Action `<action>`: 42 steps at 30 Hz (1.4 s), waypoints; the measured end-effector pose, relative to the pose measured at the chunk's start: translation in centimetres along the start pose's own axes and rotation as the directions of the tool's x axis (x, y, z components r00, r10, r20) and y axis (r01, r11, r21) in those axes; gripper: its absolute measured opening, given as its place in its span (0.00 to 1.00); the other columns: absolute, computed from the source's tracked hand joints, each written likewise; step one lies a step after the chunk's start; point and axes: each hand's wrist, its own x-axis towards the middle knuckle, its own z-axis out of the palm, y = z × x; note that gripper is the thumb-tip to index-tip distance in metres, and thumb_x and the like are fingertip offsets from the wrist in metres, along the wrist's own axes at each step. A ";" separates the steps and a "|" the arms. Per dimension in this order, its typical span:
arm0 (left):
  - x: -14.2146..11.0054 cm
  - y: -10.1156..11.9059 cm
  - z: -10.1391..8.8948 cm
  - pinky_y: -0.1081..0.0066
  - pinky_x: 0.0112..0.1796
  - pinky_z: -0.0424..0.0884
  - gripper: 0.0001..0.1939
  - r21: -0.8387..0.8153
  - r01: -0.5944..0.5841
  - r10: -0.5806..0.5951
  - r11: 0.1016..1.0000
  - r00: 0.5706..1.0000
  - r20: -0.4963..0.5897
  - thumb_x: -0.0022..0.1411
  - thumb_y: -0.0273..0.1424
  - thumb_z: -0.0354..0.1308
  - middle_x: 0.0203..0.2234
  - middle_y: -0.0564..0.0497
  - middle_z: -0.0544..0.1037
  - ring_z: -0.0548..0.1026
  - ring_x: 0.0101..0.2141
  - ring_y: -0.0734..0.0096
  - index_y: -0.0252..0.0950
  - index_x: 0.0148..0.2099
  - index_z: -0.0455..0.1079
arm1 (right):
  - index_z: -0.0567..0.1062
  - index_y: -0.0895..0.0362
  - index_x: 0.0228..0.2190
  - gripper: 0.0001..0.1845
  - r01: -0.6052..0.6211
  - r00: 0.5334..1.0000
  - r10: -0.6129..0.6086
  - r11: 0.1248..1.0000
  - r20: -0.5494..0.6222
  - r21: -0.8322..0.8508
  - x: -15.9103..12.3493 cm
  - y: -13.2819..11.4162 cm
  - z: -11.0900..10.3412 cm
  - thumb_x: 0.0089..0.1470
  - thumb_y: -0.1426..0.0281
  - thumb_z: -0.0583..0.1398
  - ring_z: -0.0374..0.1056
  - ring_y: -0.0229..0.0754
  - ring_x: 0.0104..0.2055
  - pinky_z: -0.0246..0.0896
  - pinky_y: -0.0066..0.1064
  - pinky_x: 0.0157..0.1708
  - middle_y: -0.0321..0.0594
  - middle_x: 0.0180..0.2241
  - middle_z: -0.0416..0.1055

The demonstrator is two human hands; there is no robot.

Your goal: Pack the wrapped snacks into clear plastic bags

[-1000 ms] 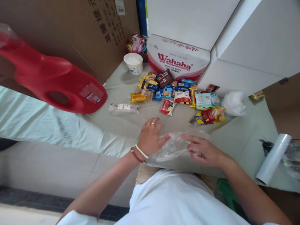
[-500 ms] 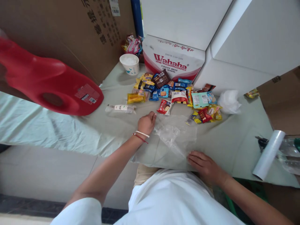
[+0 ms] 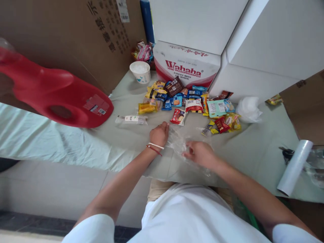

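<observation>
A clear plastic bag lies crumpled on the table between my hands. At its left edge, my left hand is closed, pinching the thin film. My right hand has its fingers curled on the bag's right part, with the thumb drawn in toward them. Just beyond my left hand lies a red-and-white snack packet. To the left rests a clear wrapped stick with a white label.
Many wrapped snacks lie before a Wahaha carton. A paper cup stands behind them; a large red jug is at left. White crumpled plastic and a plastic roll are at right.
My right hand has moved from the table's front edge, up and left, onto the bag. The bag is more bunched up. My left hand has stayed at its left edge.
</observation>
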 end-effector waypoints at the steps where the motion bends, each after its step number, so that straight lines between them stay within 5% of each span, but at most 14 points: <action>1: 0.1 0.0 0.0 0.67 0.35 0.63 0.25 -0.009 0.004 -0.004 1.000 1.000 -0.005 0.76 0.42 0.34 0.39 0.40 0.82 0.80 0.39 0.57 0.37 0.50 0.71 | 0.79 0.57 0.41 0.10 0.067 0.998 -0.068 0.995 -0.014 -0.071 0.4 -1.1 1.3 0.64 0.66 0.59 0.71 0.43 0.35 0.61 0.31 0.35 0.42 0.33 0.77; 3: 0.8 -0.1 -0.2 0.66 0.37 0.65 0.25 -0.052 0.013 -0.012 0.999 1.000 0.013 0.76 0.42 0.36 0.39 0.39 0.82 0.80 0.40 0.56 0.37 0.50 0.72 | 0.78 0.57 0.40 0.09 0.295 0.948 -0.311 0.937 -0.060 -0.187 0.4 -2.7 3.8 0.64 0.70 0.58 0.69 0.46 0.42 0.62 0.36 0.42 0.44 0.37 0.76; 6: 2.7 -0.2 -0.6 0.64 0.39 0.68 0.23 -0.129 0.025 -0.015 0.991 0.997 0.080 0.74 0.42 0.41 0.38 0.39 0.82 0.80 0.41 0.53 0.37 0.47 0.74 | 0.77 0.56 0.40 0.09 0.619 0.754 -0.655 0.733 -0.049 -0.281 -0.2 -3.6 6.6 0.66 0.71 0.56 0.65 0.47 0.51 0.59 0.43 0.54 0.45 0.45 0.75; 9: 4.5 -0.1 -1.8 0.63 0.42 0.71 0.17 -0.168 0.041 -0.025 0.985 0.995 0.101 0.70 0.41 0.49 0.39 0.40 0.81 0.79 0.42 0.55 0.37 0.47 0.74 | 0.77 0.57 0.40 0.10 0.745 0.638 -0.770 0.613 0.012 -0.263 0.2 -3.3 8.6 0.67 0.72 0.54 0.59 0.47 0.62 0.47 0.46 0.67 0.44 0.56 0.72; 12: 3.2 0.1 -3.7 0.58 0.53 0.69 0.24 -0.228 0.057 -0.080 0.972 0.992 -0.093 0.63 0.38 0.59 0.54 0.36 0.73 0.73 0.54 0.50 0.34 0.59 0.66 | 0.77 0.59 0.44 0.10 0.748 0.656 -0.754 0.640 0.044 -0.175 1.5 -2.7 9.8 0.65 0.71 0.57 0.53 0.47 0.67 0.42 0.45 0.70 0.46 0.60 0.69; 15: -2.3 0.3 -4.9 0.51 0.59 0.64 0.24 -0.320 -0.021 -0.106 0.947 0.921 -0.374 0.65 0.36 0.56 0.55 0.35 0.69 0.66 0.59 0.48 0.33 0.61 0.63 | 0.76 0.60 0.49 0.15 0.716 0.698 -0.715 0.696 0.049 -0.057 2.5 -2.4 10.1 0.63 0.69 0.58 0.55 0.46 0.67 0.47 0.43 0.69 0.47 0.61 0.69; 20: -10.1 1.2 -3.1 0.54 0.51 0.73 0.14 -0.373 -0.481 0.436 0.794 0.877 -0.201 0.66 0.32 0.48 0.42 0.42 0.78 0.75 0.46 0.58 0.40 0.44 0.75 | 0.75 0.58 0.54 0.21 0.665 0.742 -0.653 0.746 0.151 -0.035 2.8 -2.3 9.8 0.60 0.70 0.58 0.63 0.52 0.63 0.58 0.44 0.64 0.48 0.58 0.73; 24: -7.4 1.4 -0.6 0.50 0.61 0.65 0.22 -0.290 -0.345 0.341 0.893 0.938 -0.064 0.72 0.36 0.43 0.58 0.36 0.74 0.69 0.61 0.53 0.32 0.58 0.71 | 0.76 0.59 0.54 0.19 0.618 0.785 -0.600 0.777 0.158 -0.121 1.2 -3.1 9.7 0.66 0.67 0.55 0.65 0.54 0.62 0.58 0.47 0.64 0.51 0.56 0.74; 28: -4.3 -0.4 0.5 0.46 0.67 0.52 0.30 -0.100 -0.261 0.262 0.960 0.965 -0.002 0.73 0.41 0.42 0.70 0.35 0.59 0.56 0.70 0.49 0.28 0.69 0.60 | 0.76 0.59 0.53 0.18 0.751 0.655 -0.728 0.657 0.200 -0.067 -2.3 -4.0 8.2 0.65 0.66 0.59 0.58 0.50 0.67 0.54 0.40 0.66 0.48 0.64 0.65; 31: -4.6 -1.7 1.0 0.44 0.69 0.45 0.37 -0.016 -0.349 0.349 0.937 0.937 -0.018 0.71 0.48 0.46 0.72 0.34 0.51 0.49 0.72 0.48 0.28 0.73 0.53 | 0.77 0.54 0.50 0.14 0.796 0.545 -0.771 0.599 0.329 0.084 -1.9 -3.8 4.0 0.65 0.67 0.59 0.69 0.42 0.58 0.64 0.30 0.57 0.40 0.58 0.73; 34: -5.4 -2.1 1.3 0.42 0.69 0.41 0.42 0.025 -0.391 0.392 0.920 0.919 -0.043 0.69 0.52 0.48 0.73 0.33 0.46 0.46 0.72 0.46 0.29 0.74 0.50 | 0.77 0.56 0.50 0.16 0.564 0.805 -0.522 0.821 0.282 -0.089 5.0 -2.7 -2.4 0.68 0.69 0.54 0.75 0.42 0.43 0.69 0.32 0.45 0.42 0.44 0.79; 36: -5.5 -2.1 1.2 0.42 0.69 0.42 0.42 0.029 -0.392 0.393 0.920 0.919 -0.042 0.69 0.53 0.48 0.73 0.33 0.47 0.47 0.72 0.46 0.29 0.74 0.51 | 0.75 0.59 0.54 0.19 0.340 0.935 -0.353 0.883 0.021 -0.324 12.6 -1.7 -6.5 0.66 0.73 0.53 0.72 0.49 0.52 0.66 0.40 0.52 0.50 0.51 0.76; 39: -5.2 -2.0 1.0 0.43 0.69 0.42 0.42 0.024 -0.395 0.395 0.918 0.918 -0.027 0.69 0.54 0.45 0.73 0.34 0.48 0.47 0.72 0.48 0.30 0.74 0.51 | 0.60 0.66 0.67 0.33 0.325 0.894 -0.434 0.801 -0.114 -0.503 24.3 -0.3 -10.4 0.61 0.78 0.55 0.49 0.57 0.71 0.47 0.54 0.67 0.57 0.67 0.58; 42: -5.0 -2.1 0.7 0.43 0.69 0.42 0.42 0.009 -0.396 0.397 0.918 0.918 -0.015 0.70 0.54 0.44 0.73 0.35 0.47 0.46 0.73 0.49 0.30 0.74 0.50 | 0.61 0.73 0.64 0.29 0.312 0.893 -0.442 0.750 -0.091 -0.583 31.4 0.3 -11.6 0.64 0.75 0.54 0.47 0.61 0.71 0.40 0.59 0.67 0.62 0.65 0.60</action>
